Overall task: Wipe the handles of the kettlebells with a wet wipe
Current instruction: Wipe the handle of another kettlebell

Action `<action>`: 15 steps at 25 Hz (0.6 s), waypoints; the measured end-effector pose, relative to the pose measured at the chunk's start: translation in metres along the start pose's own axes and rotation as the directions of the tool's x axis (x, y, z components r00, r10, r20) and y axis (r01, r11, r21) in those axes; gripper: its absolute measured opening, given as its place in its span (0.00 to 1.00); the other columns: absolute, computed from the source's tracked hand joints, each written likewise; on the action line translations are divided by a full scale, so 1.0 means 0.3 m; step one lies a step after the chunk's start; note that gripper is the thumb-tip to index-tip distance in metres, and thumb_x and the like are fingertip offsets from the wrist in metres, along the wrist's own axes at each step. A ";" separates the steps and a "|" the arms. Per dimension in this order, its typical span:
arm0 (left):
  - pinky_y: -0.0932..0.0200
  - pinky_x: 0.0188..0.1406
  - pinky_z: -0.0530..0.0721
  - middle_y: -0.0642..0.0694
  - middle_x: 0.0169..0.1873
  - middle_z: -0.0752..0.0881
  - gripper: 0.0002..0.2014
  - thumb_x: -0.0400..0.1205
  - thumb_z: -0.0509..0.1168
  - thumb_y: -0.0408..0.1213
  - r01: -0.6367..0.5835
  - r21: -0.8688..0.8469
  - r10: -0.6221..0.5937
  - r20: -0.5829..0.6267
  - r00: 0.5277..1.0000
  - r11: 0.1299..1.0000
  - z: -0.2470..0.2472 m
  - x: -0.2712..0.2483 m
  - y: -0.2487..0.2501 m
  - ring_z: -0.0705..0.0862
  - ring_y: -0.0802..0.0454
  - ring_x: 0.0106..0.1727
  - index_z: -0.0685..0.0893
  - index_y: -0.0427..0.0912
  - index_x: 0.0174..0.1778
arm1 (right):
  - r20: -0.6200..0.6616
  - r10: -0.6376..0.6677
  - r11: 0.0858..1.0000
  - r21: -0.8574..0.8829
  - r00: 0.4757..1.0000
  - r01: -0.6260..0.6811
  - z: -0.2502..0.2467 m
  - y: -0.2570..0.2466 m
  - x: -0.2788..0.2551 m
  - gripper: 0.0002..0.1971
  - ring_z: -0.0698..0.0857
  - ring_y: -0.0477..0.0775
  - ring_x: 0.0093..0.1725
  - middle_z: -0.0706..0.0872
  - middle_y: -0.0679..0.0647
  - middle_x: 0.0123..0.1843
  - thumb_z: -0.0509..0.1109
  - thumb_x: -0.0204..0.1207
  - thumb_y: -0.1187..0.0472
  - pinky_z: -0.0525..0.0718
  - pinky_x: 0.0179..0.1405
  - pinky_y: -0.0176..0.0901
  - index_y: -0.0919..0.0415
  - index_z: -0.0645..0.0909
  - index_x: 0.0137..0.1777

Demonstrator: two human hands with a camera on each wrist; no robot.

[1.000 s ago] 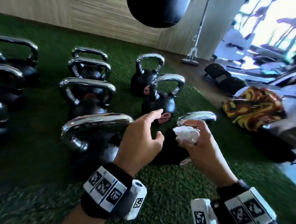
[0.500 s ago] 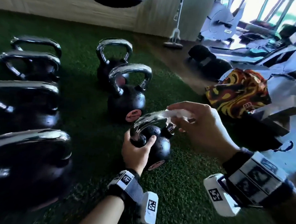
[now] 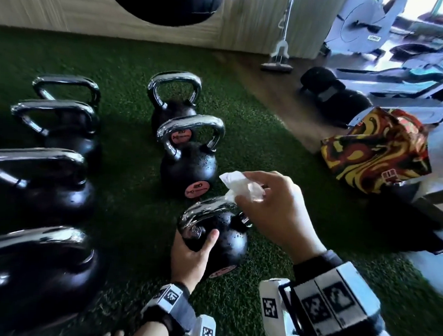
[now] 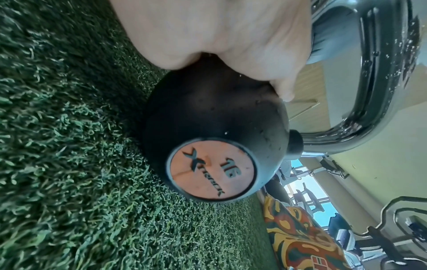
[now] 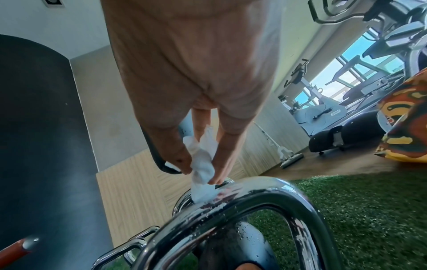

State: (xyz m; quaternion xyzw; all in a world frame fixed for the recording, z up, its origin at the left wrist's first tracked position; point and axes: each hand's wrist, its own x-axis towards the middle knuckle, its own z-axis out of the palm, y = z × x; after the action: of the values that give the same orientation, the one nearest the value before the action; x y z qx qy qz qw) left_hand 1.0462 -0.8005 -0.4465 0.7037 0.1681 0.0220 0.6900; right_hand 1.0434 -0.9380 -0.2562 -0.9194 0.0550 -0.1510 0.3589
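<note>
A small black kettlebell [image 3: 226, 242] marked 16 [image 4: 228, 168] sits on the green turf nearest me, its chrome handle [image 3: 208, 210] wet with droplets. My left hand [image 3: 193, 253] grips the black ball of this kettlebell just below the handle's left end. My right hand [image 3: 272, 209] pinches a crumpled white wet wipe [image 3: 240, 186] between thumb and fingers. In the right wrist view the wet wipe [image 5: 203, 169] hangs down and its tip touches the top of the chrome handle [image 5: 242, 197].
Two more kettlebells [image 3: 187, 161] stand in a row behind it, and several larger ones [image 3: 34, 191] line the left. A black punching bag [image 3: 162, 3] hangs overhead. A patterned bag [image 3: 375, 152], a mop [image 3: 280, 55] and exercise machines [image 3: 364, 26] lie to the right.
My left hand went from open in the air to gripping the kettlebell's ball. My right hand carried the wipe onto the handle and now holds it slightly higher, its tip touching the handle top.
</note>
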 end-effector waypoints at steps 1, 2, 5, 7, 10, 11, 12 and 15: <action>0.57 0.78 0.74 0.51 0.69 0.83 0.50 0.66 0.82 0.63 0.002 -0.017 -0.002 -0.001 1.000 1.000 0.007 -0.005 0.002 0.81 0.56 0.70 0.74 0.40 0.79 | -0.021 -0.048 0.999 -0.002 0.999 0.048 0.019 0.002 -0.011 0.18 0.88 0.44 0.45 0.88 0.45 0.49 0.79 0.72 0.61 0.85 0.45 0.34 0.51 0.91 0.62; 0.65 0.74 0.72 0.53 0.69 0.80 0.49 0.70 0.83 0.53 0.011 -0.040 -0.012 -0.013 1.000 0.999 0.016 -0.012 0.010 0.79 0.59 0.69 0.68 0.40 0.83 | -0.055 -0.112 0.994 -0.004 0.992 0.112 0.035 0.006 -0.022 0.17 0.88 0.44 0.43 0.88 0.45 0.48 0.78 0.73 0.63 0.87 0.45 0.35 0.52 0.92 0.62; 0.64 0.67 0.74 0.51 0.68 0.79 0.49 0.72 0.82 0.48 -0.034 -0.070 0.031 -0.048 0.998 0.997 0.041 -0.029 -0.002 0.80 0.58 0.67 0.59 0.55 0.84 | -0.125 -0.260 0.965 -0.070 0.957 0.253 0.082 0.015 -0.069 0.15 0.87 0.48 0.44 0.91 0.45 0.48 0.77 0.77 0.66 0.86 0.48 0.41 0.51 0.92 0.61; 0.55 0.69 0.79 0.47 0.69 0.82 0.46 0.67 0.81 0.60 -0.076 -0.043 0.072 -0.093 0.993 0.996 0.044 -0.023 -0.019 0.83 0.53 0.67 0.61 0.70 0.76 | -0.119 -0.311 0.948 -0.107 0.943 0.299 0.126 0.008 -0.101 0.14 0.84 0.54 0.44 0.89 0.47 0.48 0.74 0.79 0.68 0.85 0.46 0.49 0.52 0.91 0.60; 0.49 0.71 0.81 0.44 0.70 0.83 0.44 0.63 0.76 0.66 -0.063 -0.020 0.061 -0.109 0.992 0.998 0.044 -0.010 -0.050 0.84 0.49 0.67 0.59 0.74 0.72 | -0.122 -0.311 0.947 -0.123 0.943 0.297 0.157 0.037 -0.092 0.15 0.84 0.56 0.44 0.84 0.52 0.48 0.72 0.78 0.73 0.87 0.42 0.52 0.56 0.90 0.59; 0.51 0.72 0.80 0.45 0.71 0.82 0.45 0.64 0.77 0.66 -0.073 -0.005 0.072 -0.104 0.992 0.997 0.046 -0.008 -0.053 0.83 0.51 0.68 0.59 0.72 0.74 | -0.142 -0.280 0.956 -0.131 0.949 0.263 0.149 0.047 -0.082 0.13 0.84 0.55 0.43 0.83 0.52 0.48 0.71 0.78 0.71 0.88 0.42 0.52 0.58 0.91 0.58; 0.52 0.73 0.78 0.47 0.71 0.81 0.47 0.65 0.79 0.65 -0.076 -0.003 0.075 -0.087 0.993 0.997 0.041 -0.008 -0.056 0.82 0.52 0.69 0.59 0.70 0.75 | -0.164 -0.247 0.965 -0.126 0.955 0.228 0.139 0.053 -0.075 0.12 0.84 0.54 0.42 0.83 0.52 0.48 0.72 0.78 0.68 0.88 0.41 0.52 0.60 0.91 0.58; 0.56 0.70 0.76 0.50 0.69 0.81 0.48 0.69 0.83 0.54 -0.058 -0.033 0.056 -0.082 0.995 0.998 0.053 -0.002 -0.064 0.82 0.54 0.67 0.61 0.63 0.80 | -0.140 -0.259 0.956 -0.177 0.956 0.234 0.139 0.032 -0.096 0.09 0.82 0.54 0.43 0.82 0.52 0.49 0.71 0.81 0.59 0.85 0.48 0.47 0.61 0.91 0.56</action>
State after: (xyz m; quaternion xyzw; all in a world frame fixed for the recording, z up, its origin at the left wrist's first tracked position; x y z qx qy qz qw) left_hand 1.0460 -0.8163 -0.4659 0.6944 0.1753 0.0731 0.6941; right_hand 1.0293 -0.9122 -0.2986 -0.9295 -0.0197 -0.2637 0.2572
